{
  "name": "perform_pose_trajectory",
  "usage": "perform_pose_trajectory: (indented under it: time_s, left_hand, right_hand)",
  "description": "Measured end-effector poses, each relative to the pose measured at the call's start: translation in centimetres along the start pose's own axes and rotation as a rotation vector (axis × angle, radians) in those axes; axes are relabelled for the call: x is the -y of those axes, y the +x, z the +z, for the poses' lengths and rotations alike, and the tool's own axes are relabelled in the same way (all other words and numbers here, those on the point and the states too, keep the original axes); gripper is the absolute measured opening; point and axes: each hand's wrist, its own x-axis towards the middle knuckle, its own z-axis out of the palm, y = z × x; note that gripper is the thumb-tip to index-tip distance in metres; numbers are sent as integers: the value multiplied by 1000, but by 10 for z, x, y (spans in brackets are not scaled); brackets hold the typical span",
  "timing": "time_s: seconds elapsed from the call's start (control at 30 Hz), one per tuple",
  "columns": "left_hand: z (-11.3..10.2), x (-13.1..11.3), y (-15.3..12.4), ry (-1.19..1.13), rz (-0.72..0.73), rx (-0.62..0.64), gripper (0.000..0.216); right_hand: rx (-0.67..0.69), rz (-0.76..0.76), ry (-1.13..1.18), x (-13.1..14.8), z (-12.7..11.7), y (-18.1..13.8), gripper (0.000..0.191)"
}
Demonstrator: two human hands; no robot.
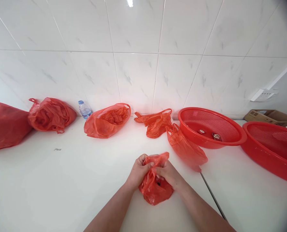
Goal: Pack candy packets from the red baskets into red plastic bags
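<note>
Both of my hands grip the gathered top of a small red plastic bag [157,193] low in the middle of the view. My left hand [140,169] is closed on its left side, thumb pressed on the film. On the right side my right hand [169,172] pinches the bunched plastic. A corner of the bag sticks up above the fingers. Something small and dark shows through or in an opening of the bag; I cannot make out what it is. Just right of my hands lies another red plastic bag [185,148], its handles upright.
Along the tiled wall stand several red bags, including a full one [108,120], a crumpled one [158,122] and a bundled one [50,114]. A water bottle [84,110] is among them. Red baskets [211,145] [266,158] and a cardboard box [270,117] are right. A seam [213,196] crosses the white table.
</note>
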Motion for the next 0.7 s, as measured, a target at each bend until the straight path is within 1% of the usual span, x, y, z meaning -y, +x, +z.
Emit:
perform_pose_trajectory:
  time_s: [0.07,0.13,0.17,0.23,0.3,0.37,0.4,0.43,0.47,0.53,0.57,0.63,0.67,0.7]
  left_hand:
    - [1,4,0,54,6,-25,28]
    - [1,5,-1,157,61,-82,25]
    - [1,4,-2,237,107,-113,28]
    - [1,1,-6,430,231,-145,43]
    - [2,-3,-10,610,381,-110,60]
    - [3,-5,-12,731,528,-51,75]
    - [4,-5,-12,771,574,-33,79]
    - [4,-4,-12,797,592,-26,77]
    - [4,-3,-11,805,581,-29,68]
    - [3,-1,-10,760,510,-71,37]
    - [3,0,-9,715,474,-107,25]
    - [3,-1,-7,599,420,-196,20]
    - [4,-2,-7,533,392,-230,20]
    - [5,-3,-7,462,355,-245,20]
  right_hand:
    - [-51,-10,-38,-2,0,1,25]
    - [-117,-22,-14,-3,-2,3,25]
    - [-152,-27,11,-3,-3,4,27]
    - [-214,-37,49,-3,-6,6,29]
    - [-269,-23,35,-3,-8,8,30]
    - [-303,12,-32,-4,-9,9,33]
    - [-312,33,-79,-5,-8,10,34]
    - [-312,51,-122,-5,-8,10,34]
    - [-299,62,-153,-5,-7,9,34]
    - [-248,57,-165,-5,-5,7,31]
    - [-211,42,-136,-4,-5,5,28]
    - [-121,-1,-27,-2,-4,3,21]
    - [-89,-17,41,-2,-4,2,20]
    - [-66,-18,113,-1,-5,2,22]
